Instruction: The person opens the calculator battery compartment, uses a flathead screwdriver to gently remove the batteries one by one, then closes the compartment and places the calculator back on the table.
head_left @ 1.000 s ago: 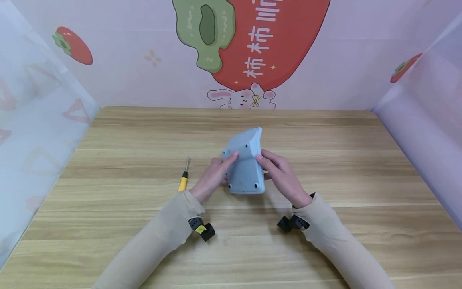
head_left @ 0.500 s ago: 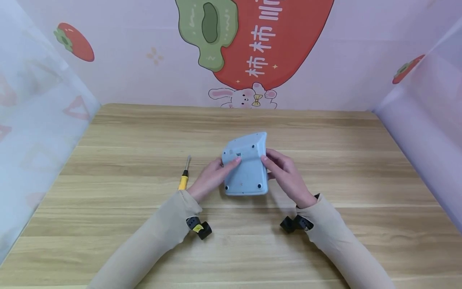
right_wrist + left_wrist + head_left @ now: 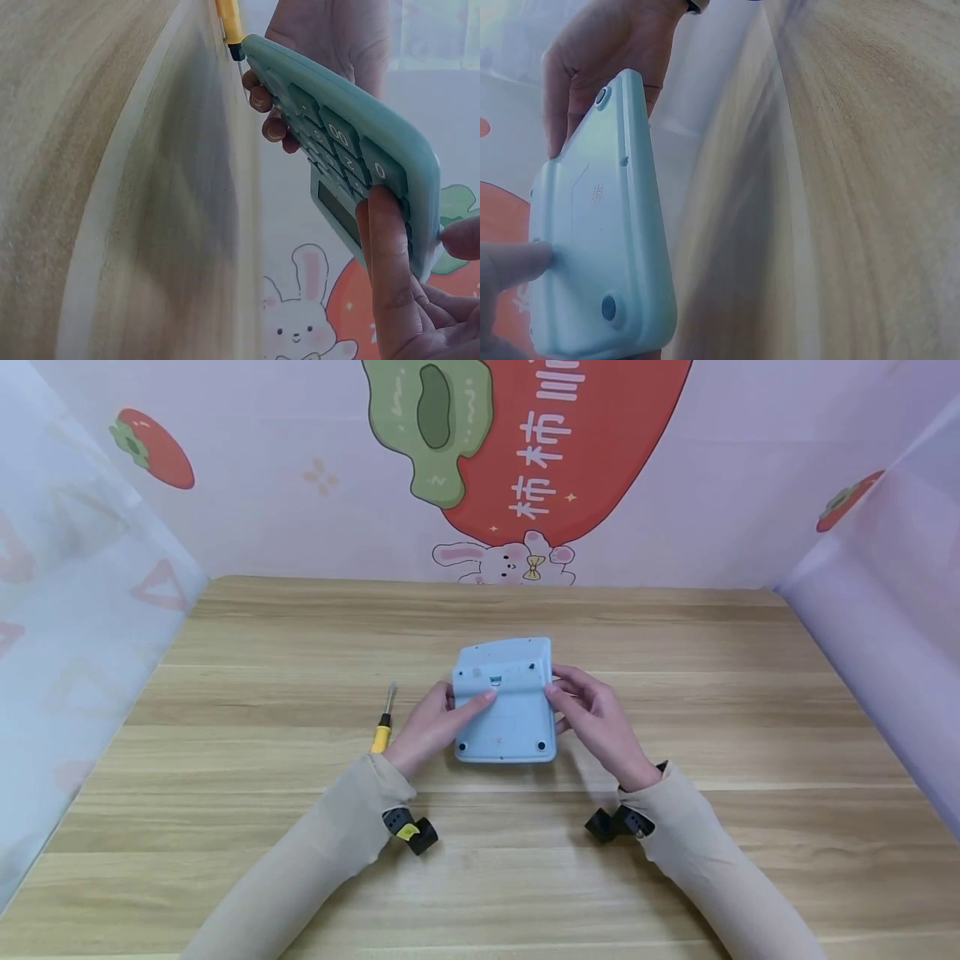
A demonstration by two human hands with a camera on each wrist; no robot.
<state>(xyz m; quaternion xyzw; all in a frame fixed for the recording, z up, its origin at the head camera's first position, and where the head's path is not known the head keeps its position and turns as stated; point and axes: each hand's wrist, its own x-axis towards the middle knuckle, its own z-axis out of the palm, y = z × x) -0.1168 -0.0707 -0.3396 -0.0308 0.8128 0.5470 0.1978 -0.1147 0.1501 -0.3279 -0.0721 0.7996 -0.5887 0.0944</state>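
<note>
A light blue calculator (image 3: 510, 727) is held above the table, its back with dark round feet turned up toward the head camera. My left hand (image 3: 435, 725) grips its left side, the thumb lying across the back just below a small battery-cover latch (image 3: 495, 681). On the other side my right hand (image 3: 600, 722) pinches the right edge, thumb on the back. In the right wrist view the number keys (image 3: 341, 135) and display (image 3: 337, 211) face the table side, with right-hand fingers on the key face. Left fingertips curl under the far edge there.
A screwdriver (image 3: 382, 731) with a yellow handle lies on the wooden table (image 3: 300, 827), left of the left hand. A printed cloth backdrop (image 3: 270, 510) stands behind the table, with side cloths at left and right.
The calculator has turned so its back faces the head camera more squarely, uncovering the latch. The left hand has shifted slightly left and the right hand slightly right, both keeping hold.
</note>
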